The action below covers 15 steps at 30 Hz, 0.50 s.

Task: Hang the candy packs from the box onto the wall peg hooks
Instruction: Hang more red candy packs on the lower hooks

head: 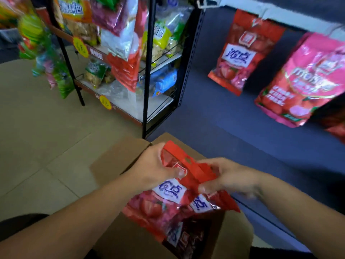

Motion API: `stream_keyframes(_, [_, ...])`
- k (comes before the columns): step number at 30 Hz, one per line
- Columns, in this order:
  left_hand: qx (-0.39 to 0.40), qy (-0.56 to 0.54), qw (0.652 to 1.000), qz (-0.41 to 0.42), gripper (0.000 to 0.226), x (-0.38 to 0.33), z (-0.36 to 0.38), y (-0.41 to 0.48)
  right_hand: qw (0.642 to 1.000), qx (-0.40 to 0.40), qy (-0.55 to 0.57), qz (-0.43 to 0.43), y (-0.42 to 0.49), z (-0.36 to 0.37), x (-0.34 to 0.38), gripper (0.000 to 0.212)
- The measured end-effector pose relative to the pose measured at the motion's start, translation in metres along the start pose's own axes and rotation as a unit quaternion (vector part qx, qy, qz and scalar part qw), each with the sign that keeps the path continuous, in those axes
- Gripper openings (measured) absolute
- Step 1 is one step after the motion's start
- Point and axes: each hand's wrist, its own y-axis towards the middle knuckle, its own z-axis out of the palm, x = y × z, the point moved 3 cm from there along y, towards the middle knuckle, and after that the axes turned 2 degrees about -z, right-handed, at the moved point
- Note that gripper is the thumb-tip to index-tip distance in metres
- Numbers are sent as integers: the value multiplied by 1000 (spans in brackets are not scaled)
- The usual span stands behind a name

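Note:
Over the open cardboard box both my hands hold red strawberry candy packs. My left hand grips the top pack at its upper left, thumb on its front. My right hand pinches the red header of a second pack that lies partly under the first. More red packs lie inside the box. On the dark blue wall, a matching red pack hangs from a peg hook, and a pink strawberry pack hangs to its right.
A black wire rack full of snack bags stands on the left behind the box. Green and multicoloured packs hang off its left side. Beige floor tiles spread to the left. Another red pack shows at the right edge.

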Motion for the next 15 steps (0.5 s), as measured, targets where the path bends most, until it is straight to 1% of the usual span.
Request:
stream_keyframes(1, [-12,-17,1000,10,35,-9,-1,-1,999,2,35,-13,-11,-8,1,53])
stream_keyframes(2, [-22,-37,999,19,33,-21,1,-1,997,-20,67,-25,-24,-19,0,55])
stream_keyframes(3, [-34,-59,997,20,31,-27,0,-2,993,-55,96,-34,-31,-27,-3,52])
stream_keyframes(4, [-44,-73,996,16,30,-28,-2,-3,987,-98,123,-38,-33,-32,-8,46])
stream_keyframes(6, [-37,-96,995,11,28,-36,6,-1,967,-192,161,-50,-38,-46,-19,24])
stream_keyframes(7, [-33,-108,994,9,29,-39,12,0,958,-219,175,-54,-39,-51,-21,15])
stream_keyframes(9, [-29,-119,992,6,31,-40,23,6,950,-246,180,-67,-39,-58,-20,6])
stream_keyframes(10, [-32,-113,993,13,31,-41,28,11,946,-257,181,-75,-41,-61,-18,7])
stream_keyframes(12, [-41,-94,994,29,26,-46,34,19,940,-279,177,-89,-46,-71,-14,18])
stream_keyframes(15, [-55,-106,992,34,18,-58,36,26,926,-318,169,-114,-54,-83,-10,17])
